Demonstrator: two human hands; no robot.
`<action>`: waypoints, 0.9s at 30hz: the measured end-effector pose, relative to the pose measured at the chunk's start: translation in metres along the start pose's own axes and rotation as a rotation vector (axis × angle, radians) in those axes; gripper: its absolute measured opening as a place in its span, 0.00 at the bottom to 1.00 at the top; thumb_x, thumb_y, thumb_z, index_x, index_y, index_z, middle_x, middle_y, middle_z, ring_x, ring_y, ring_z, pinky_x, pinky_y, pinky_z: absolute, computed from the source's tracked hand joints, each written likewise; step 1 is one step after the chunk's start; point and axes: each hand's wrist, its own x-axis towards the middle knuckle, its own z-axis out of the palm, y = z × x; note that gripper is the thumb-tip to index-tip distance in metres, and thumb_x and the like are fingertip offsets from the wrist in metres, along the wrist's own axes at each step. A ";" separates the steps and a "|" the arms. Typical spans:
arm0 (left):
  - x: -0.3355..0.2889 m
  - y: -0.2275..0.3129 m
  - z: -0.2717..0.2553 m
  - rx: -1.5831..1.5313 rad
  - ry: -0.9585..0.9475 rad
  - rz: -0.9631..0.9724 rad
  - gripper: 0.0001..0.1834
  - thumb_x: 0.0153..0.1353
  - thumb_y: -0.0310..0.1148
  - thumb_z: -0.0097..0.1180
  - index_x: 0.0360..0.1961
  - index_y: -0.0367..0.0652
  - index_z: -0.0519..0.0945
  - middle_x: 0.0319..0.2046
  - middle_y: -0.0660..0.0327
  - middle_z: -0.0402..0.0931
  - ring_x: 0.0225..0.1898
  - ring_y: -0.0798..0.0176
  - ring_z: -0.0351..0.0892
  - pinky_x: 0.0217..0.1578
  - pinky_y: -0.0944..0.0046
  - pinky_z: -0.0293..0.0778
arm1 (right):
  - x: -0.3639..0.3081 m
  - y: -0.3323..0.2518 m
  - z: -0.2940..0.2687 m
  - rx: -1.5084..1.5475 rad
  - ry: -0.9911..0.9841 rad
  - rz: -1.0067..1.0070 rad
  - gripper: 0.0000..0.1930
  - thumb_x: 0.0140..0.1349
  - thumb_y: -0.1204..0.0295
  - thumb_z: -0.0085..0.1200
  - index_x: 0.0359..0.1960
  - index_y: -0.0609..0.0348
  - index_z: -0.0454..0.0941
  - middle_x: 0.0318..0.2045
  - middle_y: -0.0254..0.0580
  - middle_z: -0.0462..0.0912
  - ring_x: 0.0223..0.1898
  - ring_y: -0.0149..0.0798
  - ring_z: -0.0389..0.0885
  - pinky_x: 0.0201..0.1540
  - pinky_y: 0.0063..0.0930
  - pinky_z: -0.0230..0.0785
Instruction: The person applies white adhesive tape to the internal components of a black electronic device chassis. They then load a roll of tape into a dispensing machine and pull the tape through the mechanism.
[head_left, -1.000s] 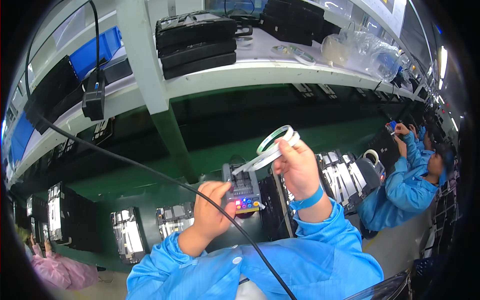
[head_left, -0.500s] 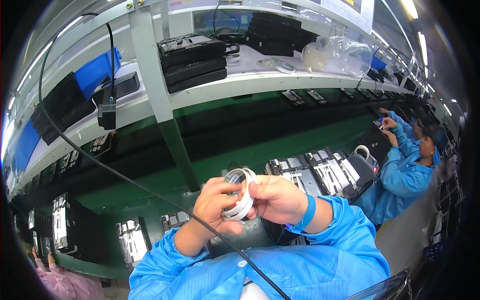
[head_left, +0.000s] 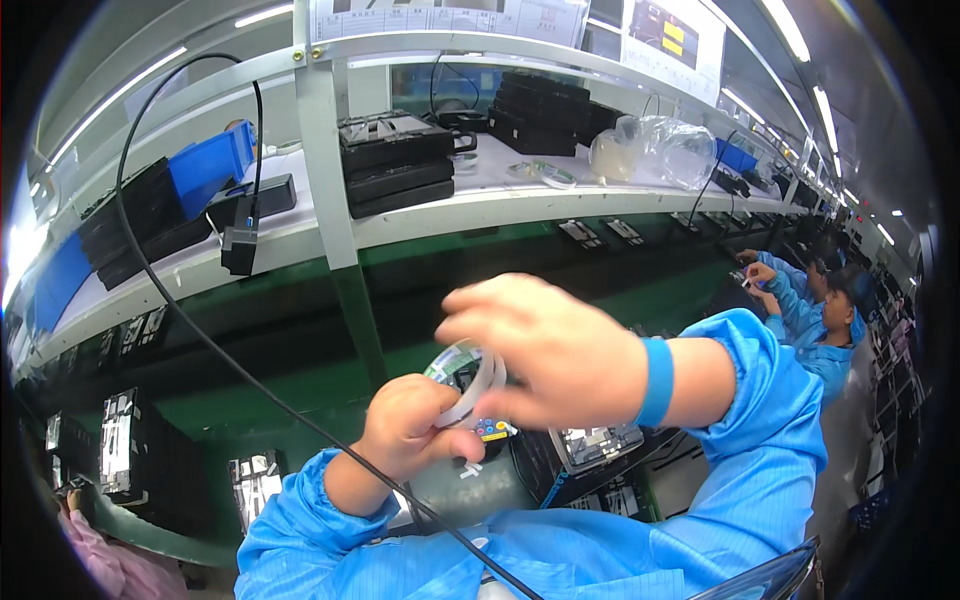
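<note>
My left hand [head_left: 408, 425] is closed round the lower left of a roll of pale tape [head_left: 484, 385], a loose ring with a whitish band and a greenish strip at its top left. My right hand [head_left: 560, 350], with a blue band at its wrist, passes in front of the roll with its fingers stretched leftward. Its thumb lies by the roll's right edge; whether it touches I cannot tell. A small white piece [head_left: 471, 469] shows just below my left thumb. Behind the hands, coloured round marks show on a dark object, largely covered.
A black cable [head_left: 250, 372] hangs across in front of my left arm. Open black units [head_left: 600, 445] lie on the green bench, with a dark stack [head_left: 150, 450] at left. The shelf above holds black cases [head_left: 398, 165]. Co-workers in blue [head_left: 825, 340] stand at right.
My right hand has come off the roll's right side and swung up and across in front of it, fingers spreading. The left hand keeps the roll, slightly lower. The view has shifted.
</note>
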 end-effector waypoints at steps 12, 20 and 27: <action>-0.014 -0.010 0.022 -0.898 0.291 -0.184 0.29 0.50 0.36 0.67 0.47 0.42 0.62 0.43 0.50 0.75 0.51 0.56 0.73 0.52 0.57 0.67 | 0.002 0.028 -0.005 1.077 -0.334 0.396 0.14 0.59 0.61 0.58 0.30 0.62 0.76 0.24 0.33 0.77 0.29 0.22 0.72 0.32 0.22 0.67; -0.044 -0.044 0.035 -0.489 0.307 -0.678 0.29 0.56 0.31 0.60 0.56 0.42 0.60 0.53 0.55 0.68 0.54 0.62 0.68 0.53 0.63 0.64 | 0.042 0.221 -0.009 -0.083 0.353 0.624 0.19 0.59 0.53 0.52 0.32 0.59 0.79 0.25 0.41 0.81 0.32 0.43 0.79 0.38 0.38 0.69; -0.069 -0.041 0.045 -0.580 0.181 -0.874 0.20 0.55 0.19 0.55 0.49 0.40 0.67 0.41 0.59 0.72 0.44 0.64 0.74 0.48 0.62 0.71 | 0.023 0.345 0.041 -0.279 0.209 0.597 0.23 0.58 0.52 0.50 0.51 0.49 0.75 0.54 0.48 0.70 0.59 0.51 0.64 0.64 0.56 0.47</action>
